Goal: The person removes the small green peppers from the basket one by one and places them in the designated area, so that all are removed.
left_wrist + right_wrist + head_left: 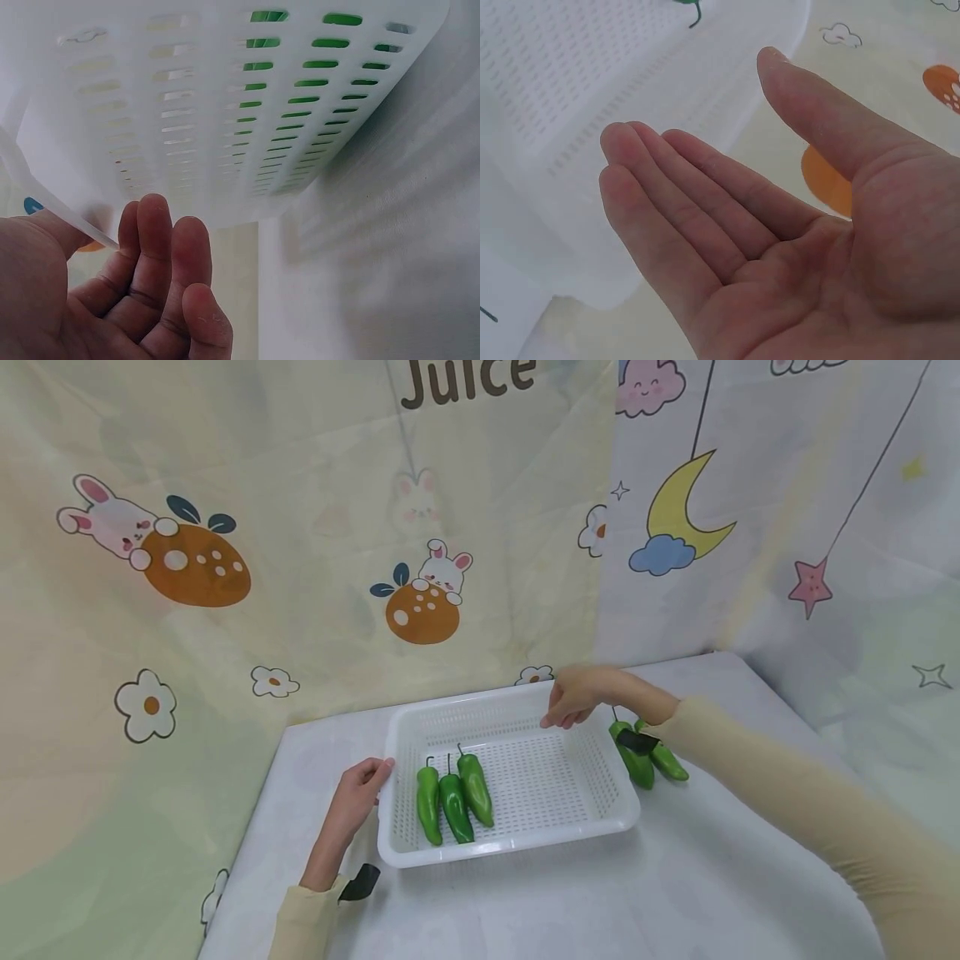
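A white plastic basket [540, 777] with slotted sides stands on the table. Three green peppers [454, 806] lie side by side in its left part, stems pointing away. My left hand [360, 793] grips the basket's left rim; the left wrist view shows the thumb over the rim and the fingers [154, 247] below it. Over the far right part of the basket hovers my right hand [581, 693], holding nothing. Its fingers [697, 187] are nearly straight and the thumb is spread apart in the right wrist view.
Two more green peppers [637, 764] lie on the white table [540, 902] just right of the basket, partly hidden by my right wrist. A printed cloth [315, 568] with rabbits and flowers hangs along the table's back edge.
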The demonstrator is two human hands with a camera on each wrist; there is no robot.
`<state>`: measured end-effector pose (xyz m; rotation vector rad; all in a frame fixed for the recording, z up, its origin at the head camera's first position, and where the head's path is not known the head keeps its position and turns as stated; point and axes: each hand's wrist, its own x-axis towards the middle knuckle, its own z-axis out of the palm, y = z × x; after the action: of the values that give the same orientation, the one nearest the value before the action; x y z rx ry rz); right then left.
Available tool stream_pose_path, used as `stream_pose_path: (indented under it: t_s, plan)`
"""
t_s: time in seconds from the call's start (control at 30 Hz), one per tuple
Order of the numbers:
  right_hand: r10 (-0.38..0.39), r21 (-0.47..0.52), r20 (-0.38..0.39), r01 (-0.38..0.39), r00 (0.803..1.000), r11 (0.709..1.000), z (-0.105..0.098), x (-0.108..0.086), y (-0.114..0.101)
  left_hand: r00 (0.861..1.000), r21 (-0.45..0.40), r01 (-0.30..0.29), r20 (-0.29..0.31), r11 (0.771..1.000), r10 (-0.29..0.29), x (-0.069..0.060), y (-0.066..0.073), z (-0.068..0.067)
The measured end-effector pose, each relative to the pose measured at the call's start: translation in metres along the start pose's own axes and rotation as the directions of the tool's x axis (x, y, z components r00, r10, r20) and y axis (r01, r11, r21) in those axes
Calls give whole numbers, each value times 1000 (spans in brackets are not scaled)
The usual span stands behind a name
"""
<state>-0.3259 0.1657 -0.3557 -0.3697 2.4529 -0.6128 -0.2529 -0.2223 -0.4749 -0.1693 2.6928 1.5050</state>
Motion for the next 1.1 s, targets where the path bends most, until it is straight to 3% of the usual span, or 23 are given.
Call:
stream_pose_path:
  t_s: [0.4, 0.83, 1.1]
  plan:
    - [-12, 57, 50, 9, 999, 998, 12, 12, -11, 1000, -4, -7, 8, 1000, 7, 3, 0, 2]
    - [-41, 48, 69, 38, 997, 998, 30, 27, -21, 1000, -3, -5, 9, 1000, 5, 3, -1, 1]
    - [-20, 24, 55, 18, 998, 1000, 38, 34, -29, 1000, -10, 0, 1, 1000, 0, 1, -1, 0]
